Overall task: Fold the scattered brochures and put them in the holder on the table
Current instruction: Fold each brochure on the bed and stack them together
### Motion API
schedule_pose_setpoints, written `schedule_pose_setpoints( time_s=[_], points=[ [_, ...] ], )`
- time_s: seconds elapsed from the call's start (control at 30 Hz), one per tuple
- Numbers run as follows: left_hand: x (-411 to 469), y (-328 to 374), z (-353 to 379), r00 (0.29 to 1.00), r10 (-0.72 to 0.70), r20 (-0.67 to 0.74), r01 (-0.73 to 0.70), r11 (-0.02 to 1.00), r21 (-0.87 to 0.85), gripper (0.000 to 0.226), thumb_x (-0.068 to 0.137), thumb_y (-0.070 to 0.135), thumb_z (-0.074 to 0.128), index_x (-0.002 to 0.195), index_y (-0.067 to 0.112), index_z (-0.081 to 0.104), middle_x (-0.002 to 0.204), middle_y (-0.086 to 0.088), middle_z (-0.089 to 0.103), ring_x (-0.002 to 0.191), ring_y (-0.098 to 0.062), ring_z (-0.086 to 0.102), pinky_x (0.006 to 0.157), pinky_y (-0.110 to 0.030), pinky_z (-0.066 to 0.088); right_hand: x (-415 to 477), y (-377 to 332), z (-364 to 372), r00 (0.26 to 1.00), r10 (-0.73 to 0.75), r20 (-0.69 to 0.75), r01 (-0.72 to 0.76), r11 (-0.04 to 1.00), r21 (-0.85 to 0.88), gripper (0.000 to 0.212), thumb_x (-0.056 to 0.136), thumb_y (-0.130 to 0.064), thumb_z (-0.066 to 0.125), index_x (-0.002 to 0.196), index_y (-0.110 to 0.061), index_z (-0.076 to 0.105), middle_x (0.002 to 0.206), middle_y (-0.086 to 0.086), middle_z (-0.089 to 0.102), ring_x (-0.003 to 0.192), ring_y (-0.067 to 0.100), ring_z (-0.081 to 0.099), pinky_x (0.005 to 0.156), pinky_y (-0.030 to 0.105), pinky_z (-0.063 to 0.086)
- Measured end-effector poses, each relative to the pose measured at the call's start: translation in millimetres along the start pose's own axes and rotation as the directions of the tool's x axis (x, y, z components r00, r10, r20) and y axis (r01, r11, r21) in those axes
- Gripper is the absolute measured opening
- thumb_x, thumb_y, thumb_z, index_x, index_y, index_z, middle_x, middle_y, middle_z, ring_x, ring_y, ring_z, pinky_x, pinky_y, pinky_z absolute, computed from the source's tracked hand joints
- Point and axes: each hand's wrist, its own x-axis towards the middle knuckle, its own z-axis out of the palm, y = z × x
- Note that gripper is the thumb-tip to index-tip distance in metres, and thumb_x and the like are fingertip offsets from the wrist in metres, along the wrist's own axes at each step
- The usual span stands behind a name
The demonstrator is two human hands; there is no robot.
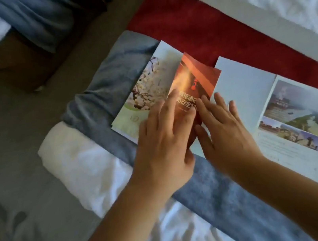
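Orange brochure (198, 72) lies folded into a narrow panel on the bed, its top end pointing away from the person and its lower end hidden under both hands. The left hand (164, 144) lies flat over its lower left part with the fingers straight and spread; the forefinger is blurred and reaches along the left edge. The right hand (224, 132) lies just beside it, the forefinger on the brochure's lower right edge and the other fingers out on the pale page next to it. Neither hand closes a grip on the paper: both are open and press down from above, so the brochure sits beneath the fingers and not between them.

The brochure's left side overlaps a blossom brochure (145, 93). To its right a landscape brochure (307, 117) lies unfolded, its blank panel touching the orange one. All three rest across a blue runner (223, 189) and a red blanket (201, 26), with white bedding (90, 168) at the near left.
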Motion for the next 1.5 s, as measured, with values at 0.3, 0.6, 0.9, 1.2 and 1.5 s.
schedule_pose_setpoints(
  time_s=[0.3,0.6,0.9,1.2,1.5],
  points=[
    [7.8,-76.0,-15.2,0.982,0.036,0.186,-0.059,0.991,0.122,0.051,0.091,0.04,0.063,0.141,0.03,0.06,0.154,-0.005,0.048,0.142,-0.033,0.042,0.11,-0.054,0.038,36.7,-36.7,12.9,0.998,-0.008,-0.059,0.012,0.998,0.06,0.048,0.106,-0.023,0.052,0.152,-0.008,0.051,0.158,0.011,0.041,0.157,0.027,0.017,0.129,0.051,0.011],
    [1.5,-58.6,0.2,0.994,-0.087,0.073,0.082,0.994,0.068,0.045,0.092,0.026,0.071,0.136,0.02,0.064,0.146,-0.006,0.055,0.132,-0.03,0.052,0.101,-0.047,0.047,80.5,-39.4,-0.6,0.996,0.094,-0.001,-0.094,0.99,-0.107,0.073,0.1,-0.057,0.05,0.163,-0.027,0.028,0.174,0.008,0.007,0.16,0.03,-0.003,0.126,0.045,-0.003],
    [0.6,-61.0,7.9,0.984,-0.15,0.098,0.141,0.986,0.093,0.044,0.097,0.032,0.067,0.139,0.018,0.063,0.154,-0.005,0.051,0.142,-0.028,0.046,0.109,-0.044,0.046,86.1,-33.8,22.8,0.993,0.114,-0.001,-0.113,0.983,-0.141,0.072,0.102,-0.066,0.035,0.165,-0.039,0.014,0.175,0.002,-0.006,0.16,0.02,-0.012,0.129,0.042,-0.009],
    [1.1,-55.8,12.9,0.984,-0.168,0.062,0.164,0.985,0.057,0.045,0.099,0.027,0.064,0.143,0.017,0.059,0.155,-0.004,0.049,0.145,-0.028,0.042,0.111,-0.046,0.043,88.0,-35.1,18.8,0.992,0.126,0.031,-0.119,0.979,-0.167,0.072,0.103,-0.065,0.037,0.165,-0.04,0.011,0.174,0.001,-0.009,0.16,0.02,-0.014,0.129,0.042,-0.011],
    [-6.6,5.6,32.8,0.974,-0.086,-0.208,0.058,0.989,-0.137,0.032,0.093,0.015,0.062,0.125,0.015,0.069,0.133,-0.007,0.061,0.126,-0.029,0.055,0.105,-0.047,0.043,23.4,-4.9,5.4,0.958,0.124,-0.26,-0.101,0.99,0.1,0.057,0.106,-0.026,0.045,0.162,-0.027,0.033,0.174,0.009,0.005,0.16,0.033,-0.004,0.126,0.043,-0.011]
  ],
)
